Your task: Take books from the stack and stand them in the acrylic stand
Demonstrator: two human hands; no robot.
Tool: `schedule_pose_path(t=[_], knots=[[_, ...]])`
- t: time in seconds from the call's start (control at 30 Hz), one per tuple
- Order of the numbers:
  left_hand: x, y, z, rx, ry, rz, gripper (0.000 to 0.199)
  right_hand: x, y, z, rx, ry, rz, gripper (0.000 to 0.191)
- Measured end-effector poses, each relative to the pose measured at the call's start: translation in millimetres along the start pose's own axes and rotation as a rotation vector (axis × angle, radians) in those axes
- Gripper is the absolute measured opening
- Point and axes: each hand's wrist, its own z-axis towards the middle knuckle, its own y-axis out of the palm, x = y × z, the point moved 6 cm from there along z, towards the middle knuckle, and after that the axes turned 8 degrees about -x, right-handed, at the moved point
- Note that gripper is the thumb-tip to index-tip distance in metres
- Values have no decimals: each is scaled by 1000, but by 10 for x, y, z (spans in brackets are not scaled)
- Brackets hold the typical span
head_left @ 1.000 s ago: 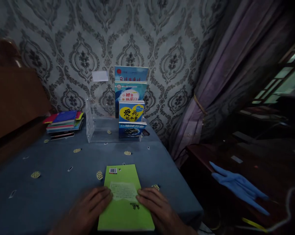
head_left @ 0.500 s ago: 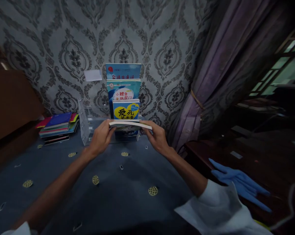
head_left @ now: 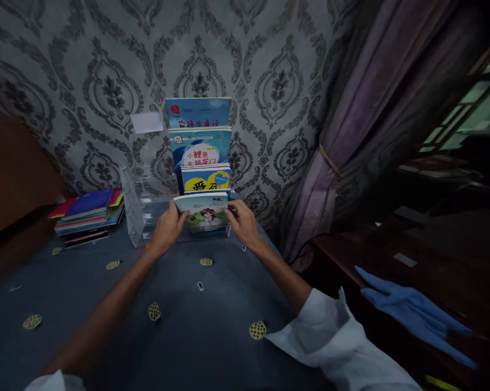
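A thin book with a green and pale blue cover (head_left: 206, 214) stands nearly upright at the front of a clear acrylic rack (head_left: 134, 209). My left hand (head_left: 168, 228) pinches its left edge, and my right hand (head_left: 243, 222) holds its right edge. Behind it, in rising steps, are a blue and yellow book (head_left: 206, 179), a teal book with a white oval (head_left: 202, 146) and a blue book with red lettering (head_left: 199, 111). The rack's left part holds no books.
A pile of colourful books (head_left: 90, 212) lies left of the rack on the dark blue tablecloth (head_left: 179, 347). Blue gloves (head_left: 415, 309) lie on a dark side table at the right, beside a purple curtain (head_left: 310, 201). Patterned wallpaper rises behind.
The held book has tipped from nearly edge-on to upright, so its cover now shows in front of the blue and yellow book. My right hand has moved left, and the view has shifted slightly.
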Motion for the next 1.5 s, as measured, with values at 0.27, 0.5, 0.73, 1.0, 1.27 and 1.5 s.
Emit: schedule_pose_path(t=[0.27,0.5,0.73,1.0,1.27,1.5], knots=[[-177,67,67,-69,-81,-112,34,100,221,-5,42,112,15,22],[-239,55,72,14,55,-2,21,220,411,-60,9,183,124,16],[-62,191,167,-58,5,109,24,303,303,-143,133,233,91,16],[131,275,86,-189,-155,277,26,307,227,-147,239,213,-3,37],[113,359,71,-201,-151,215,29,350,255,-124,168,207,-62,36],[106,359,89,-187,-162,242,28,324,232,-118,192,189,-75,34]])
